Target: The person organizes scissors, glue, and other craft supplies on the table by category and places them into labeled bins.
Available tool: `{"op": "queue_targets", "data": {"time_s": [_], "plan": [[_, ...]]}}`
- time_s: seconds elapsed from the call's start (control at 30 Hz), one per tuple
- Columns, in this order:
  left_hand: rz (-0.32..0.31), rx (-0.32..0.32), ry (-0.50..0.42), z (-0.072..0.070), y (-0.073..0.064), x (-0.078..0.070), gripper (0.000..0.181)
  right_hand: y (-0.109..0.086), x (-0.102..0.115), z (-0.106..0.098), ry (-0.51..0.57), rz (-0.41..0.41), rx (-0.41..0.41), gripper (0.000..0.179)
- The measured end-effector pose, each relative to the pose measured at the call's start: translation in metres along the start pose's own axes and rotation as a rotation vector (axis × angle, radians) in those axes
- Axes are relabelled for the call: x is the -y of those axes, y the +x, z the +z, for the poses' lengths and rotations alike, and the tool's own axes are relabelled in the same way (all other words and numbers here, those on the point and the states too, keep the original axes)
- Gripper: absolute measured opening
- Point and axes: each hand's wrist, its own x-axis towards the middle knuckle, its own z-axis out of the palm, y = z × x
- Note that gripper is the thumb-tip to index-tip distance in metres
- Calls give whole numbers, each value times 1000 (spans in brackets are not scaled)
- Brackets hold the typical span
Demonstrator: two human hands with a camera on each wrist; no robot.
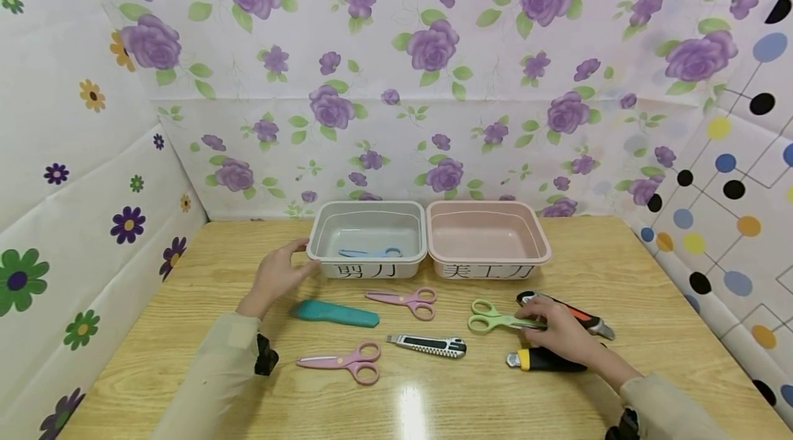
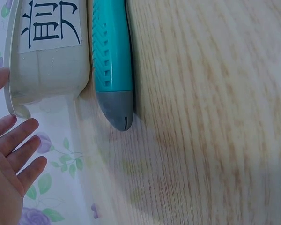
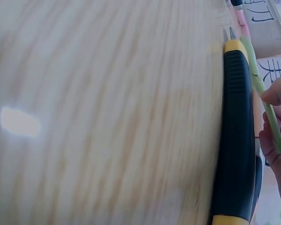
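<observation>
From my distant post I look first at the table [image 1: 483, 399], where the gray bin [image 1: 372, 221] and the pink bin [image 1: 486, 221] stand side by side, rims almost meeting. The gray bin looks light to me; a strong push on its left end could slide it into its neighbour.

That is where the left hand [image 1: 277, 278] is: its fingers are spread and relaxed at the rim, and it grasps nothing. Whether the fingertips really press, I cannot tell.

The right hand [image 1: 554, 330] pinches the green scissors between thumb and fingers, and it is placed among two big knives. The red-and-black knife [image 1: 579, 316] lies behind it, the black-and-yellow knife [image 1: 551, 359] in front. I cannot see if their blades are out, so a careless sideways sweep might scratch the skin or knock a knife away.

The green scissors [image 1: 500, 321] are in front of the pink bin, their finger rings pointing left. The fingers hold them at the blade end, so I judge that the heavier rings could dip or turn if the pinch is weak. If the blades spread, they could nip a finger.

The smallest concern is the blue scissors [image 1: 372, 253] inside the gray bin: a jolt could shift them.
</observation>
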Motion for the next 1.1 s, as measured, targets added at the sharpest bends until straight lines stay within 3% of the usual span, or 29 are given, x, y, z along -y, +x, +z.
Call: {"op": "queue_targets", "data": {"time_s": [0.27, 0.53, 0.77, 1.1], "plan": [[-4, 1, -9, 0, 0, 0, 58, 5, 4, 0, 23, -34, -36, 23], [0, -6, -10, 1, -1, 1, 58, 10, 11, -2, 50, 9, -12, 21], [2, -5, -27, 1, -1, 1, 57, 13, 13, -2, 6, 42, -78, 22], [5, -6, -21, 1, 0, 1, 57, 13, 17, 0, 34, 57, -96, 21]]}}
